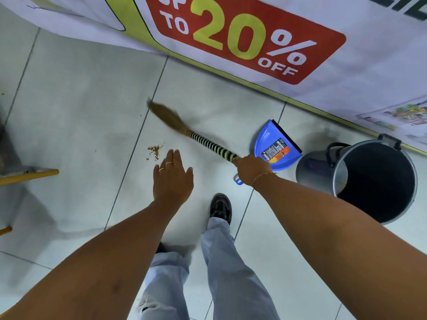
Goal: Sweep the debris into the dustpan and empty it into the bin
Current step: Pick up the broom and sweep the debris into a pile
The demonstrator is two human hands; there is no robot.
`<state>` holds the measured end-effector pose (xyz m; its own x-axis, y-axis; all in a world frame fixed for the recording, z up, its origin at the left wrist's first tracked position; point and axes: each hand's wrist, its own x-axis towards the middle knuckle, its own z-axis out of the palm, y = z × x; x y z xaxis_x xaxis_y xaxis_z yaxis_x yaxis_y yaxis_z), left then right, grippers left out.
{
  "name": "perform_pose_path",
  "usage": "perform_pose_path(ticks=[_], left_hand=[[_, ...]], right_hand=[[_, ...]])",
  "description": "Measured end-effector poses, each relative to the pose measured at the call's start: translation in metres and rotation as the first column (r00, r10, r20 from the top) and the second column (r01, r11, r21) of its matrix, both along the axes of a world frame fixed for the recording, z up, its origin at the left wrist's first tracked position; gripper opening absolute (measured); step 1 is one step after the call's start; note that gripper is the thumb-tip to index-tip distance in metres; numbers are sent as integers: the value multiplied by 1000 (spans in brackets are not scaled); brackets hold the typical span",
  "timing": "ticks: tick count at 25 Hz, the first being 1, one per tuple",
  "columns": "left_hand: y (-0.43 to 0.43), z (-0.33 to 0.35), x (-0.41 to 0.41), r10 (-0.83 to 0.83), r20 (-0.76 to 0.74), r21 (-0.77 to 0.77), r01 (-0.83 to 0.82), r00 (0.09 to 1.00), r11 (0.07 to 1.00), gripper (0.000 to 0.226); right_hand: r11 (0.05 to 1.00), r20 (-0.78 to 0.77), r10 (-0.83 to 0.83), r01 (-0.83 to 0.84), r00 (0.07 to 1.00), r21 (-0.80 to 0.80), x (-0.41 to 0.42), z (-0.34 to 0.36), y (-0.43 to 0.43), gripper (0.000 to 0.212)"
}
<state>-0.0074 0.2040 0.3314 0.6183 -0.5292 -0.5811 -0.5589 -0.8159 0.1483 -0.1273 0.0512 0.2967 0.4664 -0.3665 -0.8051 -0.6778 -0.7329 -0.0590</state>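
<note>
Right hand (250, 168) grips broom (203, 140), left hand (172, 179) spread empty; banner (249, 40) at 12 o'clock reads "UP TO 20% OFF"; dustpan (275, 146) label illegible.

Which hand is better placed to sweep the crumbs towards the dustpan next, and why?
The right hand: it already grips the broom, whose bristles lie beyond the debris, opposite the dustpan. The left hand hovers open and empty.
</note>
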Motion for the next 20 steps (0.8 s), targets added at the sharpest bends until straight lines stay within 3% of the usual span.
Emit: perform_pose_path(ticks=[8,12,16,20], left_hand=[[16,-3,-18,-63,-49,26,64,997,998,63],[29,-5,-21,-113,-56,36,115,992,993,63],[49,6,-17,-152,-66,43,155,986,987,63],[63,17,-12,-200,-45,32,202,979,979,62]], right_hand=[[970,-30,236,-237,971,-43,-34,3,5,45],[961,-27,272,-273,962,-44,-48,7,22,45],[986,24,168,-168,985,-7,-78,20,53,47],[996,150,-86,88,985,-4,-113,40,93,55]])
